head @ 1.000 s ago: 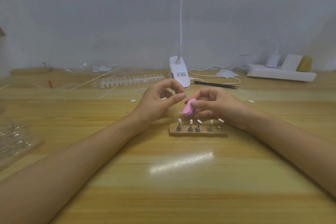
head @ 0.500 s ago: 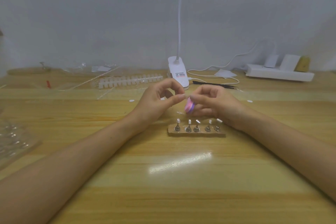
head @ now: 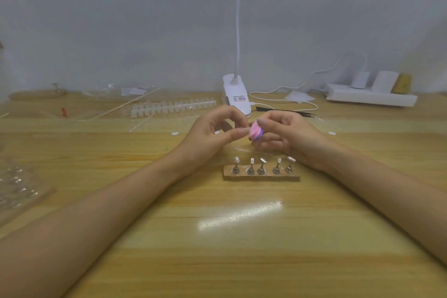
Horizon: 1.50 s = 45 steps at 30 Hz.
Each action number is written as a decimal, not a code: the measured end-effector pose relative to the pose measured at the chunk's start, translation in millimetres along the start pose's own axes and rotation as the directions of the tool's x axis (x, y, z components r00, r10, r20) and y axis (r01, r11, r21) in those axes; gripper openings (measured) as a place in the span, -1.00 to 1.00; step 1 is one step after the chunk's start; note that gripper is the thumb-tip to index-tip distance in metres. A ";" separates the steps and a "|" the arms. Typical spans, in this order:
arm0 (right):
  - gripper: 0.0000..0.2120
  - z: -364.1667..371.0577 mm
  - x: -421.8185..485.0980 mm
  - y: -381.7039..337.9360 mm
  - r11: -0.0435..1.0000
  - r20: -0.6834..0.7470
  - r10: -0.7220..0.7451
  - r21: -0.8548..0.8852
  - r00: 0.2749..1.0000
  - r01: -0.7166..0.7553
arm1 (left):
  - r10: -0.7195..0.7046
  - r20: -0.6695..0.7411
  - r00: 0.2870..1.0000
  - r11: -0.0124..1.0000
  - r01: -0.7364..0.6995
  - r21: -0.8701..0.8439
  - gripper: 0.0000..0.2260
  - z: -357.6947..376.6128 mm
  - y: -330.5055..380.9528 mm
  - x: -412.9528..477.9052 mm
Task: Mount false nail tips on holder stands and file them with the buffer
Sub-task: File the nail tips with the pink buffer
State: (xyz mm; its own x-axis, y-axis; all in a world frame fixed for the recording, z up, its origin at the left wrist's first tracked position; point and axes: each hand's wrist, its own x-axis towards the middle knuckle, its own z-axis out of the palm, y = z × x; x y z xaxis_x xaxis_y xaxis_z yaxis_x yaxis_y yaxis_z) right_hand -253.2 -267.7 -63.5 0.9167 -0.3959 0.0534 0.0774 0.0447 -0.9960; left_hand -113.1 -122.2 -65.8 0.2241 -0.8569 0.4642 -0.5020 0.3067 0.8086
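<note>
Item 1. Right hand [head: 287,136]: fingers are curling round a small round pink-and-purple foam buffer [head: 256,131], forefinger lying over its top and thumb under it. The buffer is being held in the air, above and behind the stand row, its pink face turning toward the left hand.

Item 2. Left hand [head: 211,134]: fingers are curling, thumb and forefinger tips pinching together just beside the buffer's pink face. Whether a clear tip is sitting in that pinch cannot be told.

Item 3. Five small metal holder stands [head: 261,170]: standing in a row on a brown cork-like strip base [head: 266,178], nearer the person than both hands. Each is carrying a clear false nail tip [head: 263,160] at its top, some leaning.

Item 4. Light wooden table [head: 242,249]: both forearms are resting on it.

Item 5. Background stock, along the far edge:
- white clip-on desk lamp [head: 235,95] with a gooseneck, behind the hands;
- white strip of unmounted clear nail tips [head: 174,106], to its left;
- black tweezers [head: 285,111], behind the right hand;
- white power strip [head: 370,97], far right, with plugs sitting in it;
- crumpled clear plastic packaging [head: 17,186], at the left edge.
</note>
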 end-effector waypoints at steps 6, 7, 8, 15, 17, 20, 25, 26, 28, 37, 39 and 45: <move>-0.80 -0.8 -0.8 -0.9 0.997 0.096 0.036 -0.077 0.995 -0.029 | -0.062 -0.029 0.998 0.996 0.060 -0.068 -0.88 -2.1 -1.6 -0.2; -0.80 -0.1 -0.9 -0.3 0.995 0.109 0.032 -0.095 0.994 -0.022 | -0.053 -0.028 0.998 0.997 0.051 -0.052 -0.88 -1.9 -1.5 0.0; -0.80 0.8 -0.9 -0.3 0.996 0.108 0.023 -0.090 0.994 -0.013 | -0.032 -0.016 0.999 0.999 0.032 -0.023 -0.86 -1.2 -1.1 0.3; -0.79 2.2 -1.0 2.5 0.995 0.065 0.004 -0.098 0.998 0.002 | -0.026 -0.034 0.999 0.999 0.025 -0.025 -0.88 -1.4 -0.5 0.4; -0.79 2.5 -0.4 3.1 0.998 0.024 -0.034 -0.051 0.999 0.035 | -0.010 0.002 1.000 1.000 0.010 0.009 -0.86 -0.3 0.0 0.2; -0.79 -2.1 0.6 2.8 0.998 -0.023 -0.047 0.042 0.999 0.048 | -0.011 0.000 1.000 1.000 0.011 0.007 -0.87 -0.2 -0.9 0.2; -0.78 -0.8 1.4 4.5 0.998 0.021 -0.055 0.005 0.998 0.055 | -0.024 -0.003 1.000 1.000 0.024 0.017 -0.88 -0.5 -2.7 0.2; -0.76 -2.8 1.8 4.1 0.996 -0.033 -0.064 0.052 0.997 0.066 | -0.025 -0.005 1.000 0.999 0.025 0.025 -0.87 -0.1 -2.9 0.2; -0.79 -3.6 1.8 3.3 0.999 -0.035 -0.048 0.021 0.998 0.049 | -0.038 -0.043 0.998 0.999 0.039 0.016 -0.88 -1.5 -4.1 0.3; -0.80 0.8 1.3 6.3 0.996 0.041 -0.055 -0.075 0.998 0.058 | -0.034 -0.078 0.996 0.997 0.040 0.073 -0.89 -2.1 -7.0 1.2; -0.80 2.0 1.2 6.8 0.992 0.069 -0.045 -0.116 0.997 0.053 | -0.033 -0.078 0.996 0.997 0.039 0.070 -0.90 -2.0 -6.9 1.0; -0.79 2.9 1.0 6.0 0.995 0.034 -0.049 -0.079 0.998 0.052 | -0.047 -0.096 0.994 0.997 0.052 0.057 -0.90 -2.5 -6.8 0.8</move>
State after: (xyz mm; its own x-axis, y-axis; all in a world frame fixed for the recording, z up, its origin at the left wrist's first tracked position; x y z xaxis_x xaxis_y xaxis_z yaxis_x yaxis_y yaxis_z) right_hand -250.7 -265.2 -69.2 0.9246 -0.3661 0.1049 0.0934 -0.0489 -0.9944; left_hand -107.5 -124.0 -70.0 0.3263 -0.8266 0.4586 -0.5363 0.2376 0.8099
